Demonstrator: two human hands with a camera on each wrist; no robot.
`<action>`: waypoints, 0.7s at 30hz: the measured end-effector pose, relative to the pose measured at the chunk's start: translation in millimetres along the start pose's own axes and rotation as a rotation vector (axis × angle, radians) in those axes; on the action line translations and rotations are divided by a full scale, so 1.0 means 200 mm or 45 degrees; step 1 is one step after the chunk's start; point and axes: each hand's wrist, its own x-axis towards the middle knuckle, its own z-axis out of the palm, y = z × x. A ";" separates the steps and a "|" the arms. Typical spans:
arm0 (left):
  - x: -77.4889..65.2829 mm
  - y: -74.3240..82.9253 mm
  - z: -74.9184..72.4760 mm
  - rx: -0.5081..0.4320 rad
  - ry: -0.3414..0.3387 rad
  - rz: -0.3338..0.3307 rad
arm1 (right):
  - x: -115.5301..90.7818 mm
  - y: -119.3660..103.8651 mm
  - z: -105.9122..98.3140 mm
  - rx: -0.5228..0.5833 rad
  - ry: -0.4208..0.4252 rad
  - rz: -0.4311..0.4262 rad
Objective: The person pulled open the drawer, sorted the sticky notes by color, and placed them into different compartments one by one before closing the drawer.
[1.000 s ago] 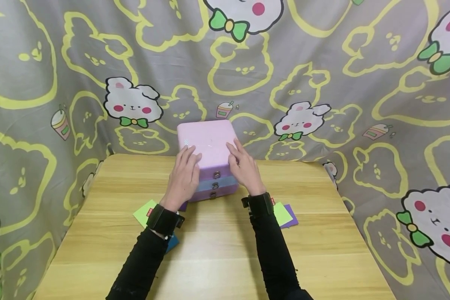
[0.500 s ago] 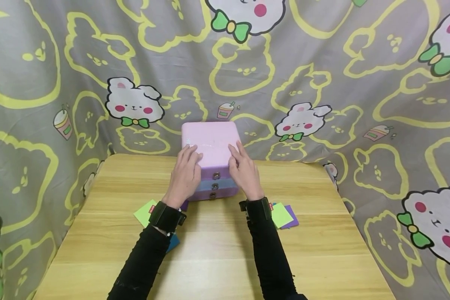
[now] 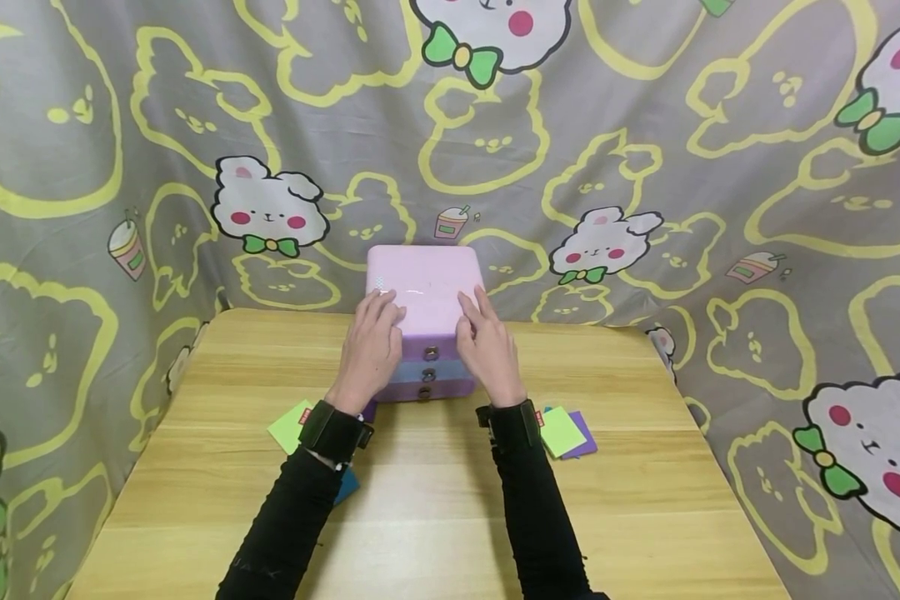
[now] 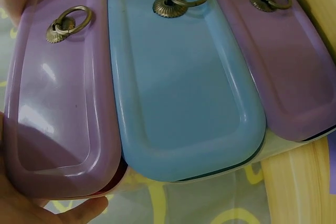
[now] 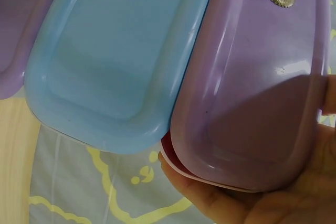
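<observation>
A small chest (image 3: 423, 287) with a pink top and three drawer fronts stands on the table near the back curtain. Its upper drawer (image 4: 58, 119) is purple, the middle drawer (image 4: 184, 103) blue and the lower drawer (image 4: 294, 61) purple, each with a brass ring pull. A sliver of red shows behind the upper front's corner in both wrist views. My left hand (image 3: 365, 350) grips the upper left front corner, fingers over the top, thumb along the side. My right hand (image 3: 491, 354) holds the upper right corner in the same way.
To the left lie a lime green square (image 3: 288, 427) with a red tag, a blue square (image 3: 347, 485) and a purple piece (image 3: 369, 411), partly under the left arm. Another green square (image 3: 562, 433) overlaps a purple square (image 3: 585, 437) at right. A patterned curtain (image 3: 390, 125) surrounds the table.
The chest has turned slightly, its far end swinging right, and now faces me more squarely. Both hands have stayed on its corners, the right hand drawing a little toward me.
</observation>
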 end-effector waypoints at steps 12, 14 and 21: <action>0.01 0.01 -0.02 0.021 0.005 0.023 | -0.03 -0.03 0.00 -0.029 0.045 0.006; 0.01 0.00 -0.03 0.009 0.004 0.020 | -0.03 -0.03 0.00 -0.040 0.052 0.009; 0.02 0.00 -0.03 -0.003 0.013 0.039 | -0.06 -0.04 0.01 -0.064 0.069 0.030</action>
